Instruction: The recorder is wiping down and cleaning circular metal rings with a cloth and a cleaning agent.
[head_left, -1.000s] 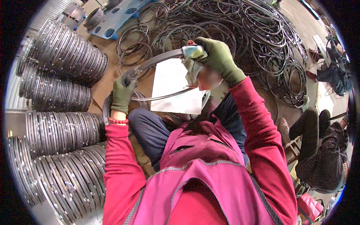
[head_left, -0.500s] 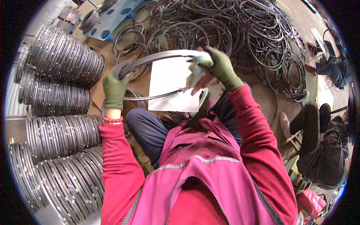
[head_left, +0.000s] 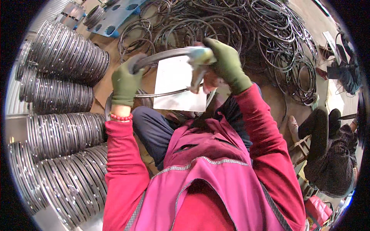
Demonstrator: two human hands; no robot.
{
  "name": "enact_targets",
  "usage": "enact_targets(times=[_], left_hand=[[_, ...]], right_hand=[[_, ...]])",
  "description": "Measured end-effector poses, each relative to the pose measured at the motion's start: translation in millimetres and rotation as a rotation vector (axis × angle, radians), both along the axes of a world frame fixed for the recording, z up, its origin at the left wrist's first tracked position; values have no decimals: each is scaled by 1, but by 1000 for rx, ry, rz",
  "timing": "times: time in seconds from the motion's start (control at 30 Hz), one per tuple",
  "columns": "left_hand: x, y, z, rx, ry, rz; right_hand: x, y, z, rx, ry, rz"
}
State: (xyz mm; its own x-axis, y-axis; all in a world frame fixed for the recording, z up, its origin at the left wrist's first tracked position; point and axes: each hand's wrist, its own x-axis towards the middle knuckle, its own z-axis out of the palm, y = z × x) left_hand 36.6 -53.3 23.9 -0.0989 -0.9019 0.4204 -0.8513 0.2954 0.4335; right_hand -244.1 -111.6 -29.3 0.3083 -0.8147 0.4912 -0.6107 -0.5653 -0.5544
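In the head view a grey metal ring [head_left: 165,56] is held up in front of me, seen almost edge-on. My left hand [head_left: 126,84], in a green knit glove, is closed around its left side. A rumpled, multicoloured cloth [head_left: 201,57], smeared by motion, is pressed against the ring's right part. My right hand [head_left: 227,63], gloved in green too, closes on that cloth; some of its fingers are blurred or hidden. Below the ring, a white sheet [head_left: 173,79] lies between my knees, partly covered by the ring's near edge.
Tall stacks of metal rings [head_left: 63,133] line the left side. Loose rings [head_left: 208,27] lie heaped on the floor ahead and to the right. A blue pallet [head_left: 115,19] is at the far left. Another person [head_left: 331,161] sits at the right, near a red bag [head_left: 319,211].
My left hand has shifted right and slightly down along with the ring. My right hand and the cloth have moved slightly left and up.
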Motion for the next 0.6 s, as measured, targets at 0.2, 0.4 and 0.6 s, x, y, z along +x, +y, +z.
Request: enact_targets(times=[0.2,0.4,0.6], left_hand=[[14,0,-3,66,17,52],[24,0,-12,52,103,13],[23,-4,-16,46,43,121]], right_hand=[[-51,-10,-109,490,-259,-44],[-121,-4,-58,711,-461,235],[-151,4,28,379,-1065,115]])
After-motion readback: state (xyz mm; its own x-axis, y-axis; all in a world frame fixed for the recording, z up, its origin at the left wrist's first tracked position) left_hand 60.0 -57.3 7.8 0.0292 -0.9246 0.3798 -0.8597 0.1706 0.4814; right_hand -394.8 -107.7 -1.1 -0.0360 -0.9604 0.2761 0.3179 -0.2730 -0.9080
